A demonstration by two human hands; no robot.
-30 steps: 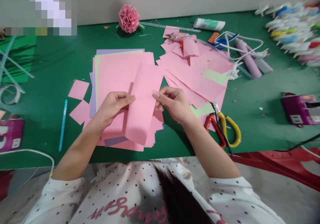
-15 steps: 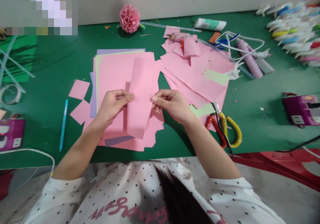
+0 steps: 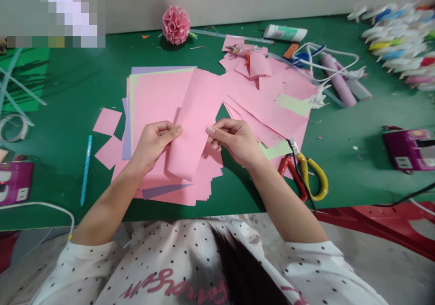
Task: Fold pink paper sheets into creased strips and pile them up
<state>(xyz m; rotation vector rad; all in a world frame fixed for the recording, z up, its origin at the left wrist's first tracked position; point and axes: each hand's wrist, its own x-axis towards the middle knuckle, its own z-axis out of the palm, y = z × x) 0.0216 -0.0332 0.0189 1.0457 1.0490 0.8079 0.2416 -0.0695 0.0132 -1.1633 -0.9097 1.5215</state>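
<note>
Going left to right: a blue pencil (image 3: 86, 171) is lying well left of the grip, and two pink squares (image 3: 107, 122) are sitting nearer it; I'm guessing a sweeping left forearm could be scattering those. The left hand (image 3: 159, 142) is pinching the left edge of a curled pink sheet (image 3: 193, 123), thumb and fingers closed on it. The sheet is bowing between both hands, slanted, over the paper stack (image 3: 152, 94); it's looking thin, so uneven inward pressure could be creasing it, and with pink sitting on pink I'm risking misjudging its edges. The right hand (image 3: 228, 139) is pinching the opposite edge, fingertips together; too loose there and the curl could be springing flat. Just right of that grip, pink scraps (image 3: 261, 103) are spreading, and beyond, scissors (image 3: 303, 167) are lying under a black cord (image 3: 307, 195), which could be snagging the right forearm.
</note>
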